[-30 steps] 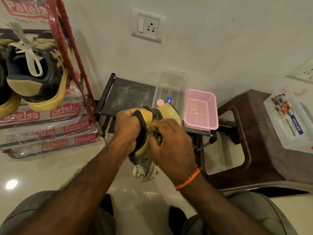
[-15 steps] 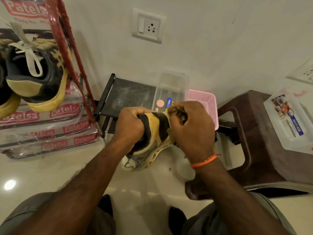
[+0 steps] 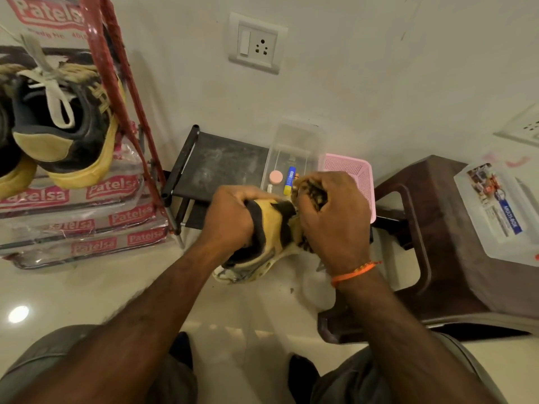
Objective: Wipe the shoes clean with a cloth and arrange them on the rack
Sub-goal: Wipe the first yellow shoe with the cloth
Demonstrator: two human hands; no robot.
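The left hand (image 3: 230,220) grips a black-and-yellow sneaker (image 3: 262,237) by its heel above the pale floor (image 3: 87,293). The right hand (image 3: 332,220) clutches a mottled brown cloth (image 3: 310,191) pressed against the sneaker's front. Just beyond, a low black rack (image 3: 221,167) carries a clear plastic box (image 3: 294,147) and a pink basket (image 3: 355,173) at its right end. Another sneaker (image 3: 61,118) sits on the red rack (image 3: 116,71) far left.

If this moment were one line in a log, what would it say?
step: wiping | left hand: grips shoe | right hand: presses cloth on shoe | pair of shoes: on rack
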